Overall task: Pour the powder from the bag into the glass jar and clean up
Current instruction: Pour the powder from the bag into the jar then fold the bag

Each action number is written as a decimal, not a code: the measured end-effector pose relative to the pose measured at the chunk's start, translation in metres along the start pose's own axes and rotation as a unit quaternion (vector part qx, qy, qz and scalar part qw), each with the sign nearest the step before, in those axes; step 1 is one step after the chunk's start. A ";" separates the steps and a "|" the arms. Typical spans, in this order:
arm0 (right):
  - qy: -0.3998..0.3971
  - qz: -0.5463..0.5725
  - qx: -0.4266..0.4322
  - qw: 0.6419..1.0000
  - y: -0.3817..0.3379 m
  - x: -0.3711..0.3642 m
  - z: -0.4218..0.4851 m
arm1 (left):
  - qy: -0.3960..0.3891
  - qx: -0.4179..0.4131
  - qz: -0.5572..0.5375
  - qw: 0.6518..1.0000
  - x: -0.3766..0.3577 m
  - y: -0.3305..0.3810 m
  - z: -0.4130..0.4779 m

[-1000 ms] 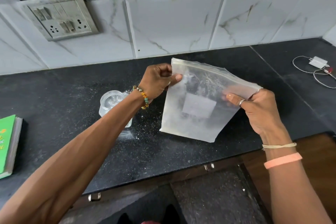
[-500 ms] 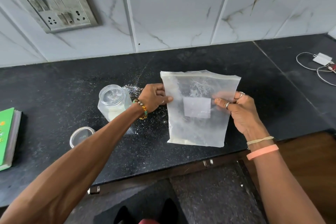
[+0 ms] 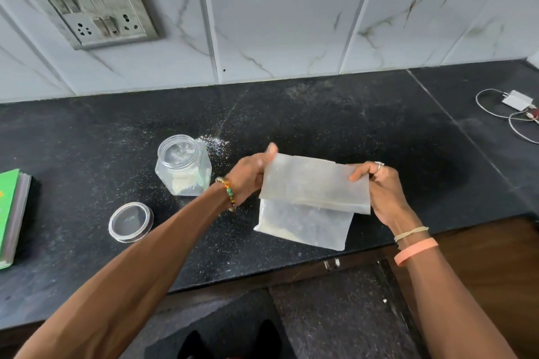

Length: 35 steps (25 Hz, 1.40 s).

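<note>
cleanup step, i judge: left hand point(image 3: 250, 176) and right hand point(image 3: 382, 189) each pinch a side of the bag point(image 3: 315, 192), folded over, low over the surface point(image 3: 379, 125). glass jar point(image 3: 183, 166) stands open just left, powder inside; next probably calls for capping it with the lid point(image 3: 130, 221).

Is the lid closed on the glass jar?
No, the lid lies flat on the counter, apart from the glass jar, whose mouth is open.
</note>
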State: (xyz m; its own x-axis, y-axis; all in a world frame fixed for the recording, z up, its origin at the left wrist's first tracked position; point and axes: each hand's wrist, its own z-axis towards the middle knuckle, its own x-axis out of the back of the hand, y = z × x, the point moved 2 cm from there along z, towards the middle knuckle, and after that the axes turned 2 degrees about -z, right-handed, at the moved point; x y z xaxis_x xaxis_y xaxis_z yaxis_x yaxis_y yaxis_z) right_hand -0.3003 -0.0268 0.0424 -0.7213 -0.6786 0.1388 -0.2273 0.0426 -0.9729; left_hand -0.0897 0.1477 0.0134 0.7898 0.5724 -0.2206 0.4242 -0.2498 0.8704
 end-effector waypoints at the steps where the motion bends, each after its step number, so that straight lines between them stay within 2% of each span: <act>1: -0.004 0.019 0.001 1.000 0.006 0.003 0.000 | 0.014 -0.031 0.032 0.999 0.000 -0.006 0.001; 2: -0.014 0.082 -0.018 0.996 0.010 0.004 -0.001 | 0.038 -0.058 0.038 0.997 0.000 -0.009 0.002; 4: -0.049 0.260 -0.092 0.960 0.023 0.005 -0.005 | 0.061 -0.082 -0.007 0.995 0.002 -0.011 0.005; 5: -0.063 0.271 -0.122 0.953 0.031 0.004 -0.007 | 0.059 -0.086 -0.035 0.994 0.001 -0.010 0.005; 7: -0.083 0.134 -0.144 0.977 0.046 -0.004 -0.011 | 0.059 -0.094 -0.037 0.993 -0.002 -0.009 0.008; 9: -0.052 0.023 -0.110 0.992 0.051 -0.010 -0.013 | 0.064 -0.099 -0.028 0.993 -0.008 -0.004 0.009; 12: 0.001 0.069 -0.102 0.992 0.041 -0.007 -0.004 | 0.070 -0.048 -0.038 0.996 -0.011 -0.001 0.018; 14: -0.002 0.097 -0.116 0.989 0.031 -0.004 0.001 | 0.084 -0.031 0.031 0.996 -0.014 0.003 0.019; 16: 0.008 0.089 -0.106 0.990 0.021 -0.003 0.002 | 0.132 -0.039 0.061 0.989 -0.016 0.008 0.017; 18: 0.061 0.012 -0.031 0.998 0.008 -0.004 -0.001 | 0.202 -0.006 0.003 0.979 -0.022 0.013 0.011; 19: 0.094 -0.046 0.035 0.994 0.000 -0.007 -0.005 | 0.192 0.034 -0.059 0.979 -0.027 0.016 0.007; 20: 0.125 -0.109 0.116 0.979 -0.007 -0.015 -0.012 | 0.146 0.065 -0.127 0.979 -0.034 0.020 0.004; 22: 0.162 -0.257 0.300 0.904 -0.008 -0.044 -0.027 | 0.017 0.052 -0.194 0.980 -0.046 0.033 0.002; 23: 0.158 -0.328 0.365 0.857 0.000 -0.062 -0.032 | -0.034 0.028 -0.170 0.985 -0.051 0.041 0.000; 24: 0.136 -0.381 0.396 0.824 0.009 -0.080 -0.034 | -0.063 0.006 -0.120 0.991 -0.052 0.051 -0.003; 25: 0.110 -0.413 0.400 0.811 0.016 -0.097 -0.033 | -0.071 -0.009 -0.047 0.996 -0.050 0.059 -0.002; 28: 0.009 -0.450 0.343 0.825 0.013 -0.123 -0.030 | -0.027 0.007 0.171 0.985 -0.031 0.077 0.011; 29: -0.016 -0.446 0.315 0.838 0.012 -0.121 -0.028 | -0.027 0.014 0.212 0.977 -0.023 0.082 0.014; 30: -0.033 -0.411 0.276 0.868 0.013 -0.117 -0.027 | -0.039 0.024 0.231 0.972 -0.017 0.087 0.015; 31: -0.024 -0.338 0.227 0.913 0.018 -0.109 -0.024 | -0.055 0.037 0.227 0.972 -0.012 0.091 0.016; 33: 0.055 -0.146 0.087 0.984 0.033 -0.090 -0.012 | -0.089 0.067 0.176 0.978 -0.010 0.099 0.013; 34: 0.080 -0.030 -0.015 0.996 0.041 -0.083 -0.005 | -0.107 0.074 0.145 0.981 -0.011 0.101 0.013; 35: 0.072 0.109 -0.115 0.985 0.049 -0.080 0.004 | -0.126 0.075 0.114 0.983 -0.014 0.104 0.015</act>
State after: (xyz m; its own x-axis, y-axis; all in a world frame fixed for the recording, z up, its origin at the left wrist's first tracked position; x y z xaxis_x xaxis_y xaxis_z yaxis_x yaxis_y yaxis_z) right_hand -0.2509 0.0265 -0.0175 -0.8510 -0.5244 -0.0272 -0.1870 0.3511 -0.9175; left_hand -0.0496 0.1020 0.1004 0.9484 0.2811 -0.1467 0.2698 -0.4721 0.8393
